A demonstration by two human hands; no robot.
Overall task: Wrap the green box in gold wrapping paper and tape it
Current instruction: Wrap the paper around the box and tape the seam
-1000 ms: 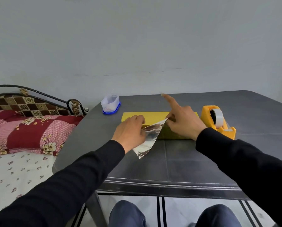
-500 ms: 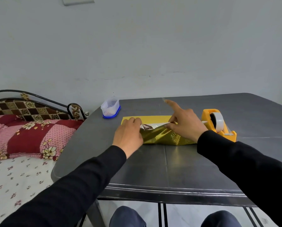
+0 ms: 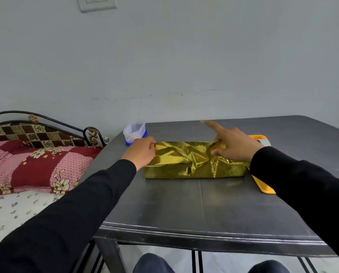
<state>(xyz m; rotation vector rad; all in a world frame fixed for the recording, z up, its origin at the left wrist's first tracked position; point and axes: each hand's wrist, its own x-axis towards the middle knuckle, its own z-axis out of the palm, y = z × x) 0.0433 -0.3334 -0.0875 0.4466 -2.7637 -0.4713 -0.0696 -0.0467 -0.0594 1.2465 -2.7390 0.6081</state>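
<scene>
At 9 o'clock we see a bed (image 3: 26, 174) beside the dark bench (image 3: 204, 203), and a clear container (image 3: 134, 132) with a blue base sits at the bench's 11 o'clock corner. At bench centre our left hand (image 3: 140, 152) has its grip pinched on the left end of the gold wrapping paper (image 3: 192, 160), which covers the box completely. Our right hand (image 3: 233, 143) pinches the paper's upper right edge with the index finger extended toward 11 o'clock; the orange tape dispenser (image 3: 262, 164) lies at 3 o'clock, partly hidden by the right sleeve.

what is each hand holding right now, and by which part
Both hold the gold paper at its top edge: left hand pinches the left end, right hand the right end.
</scene>
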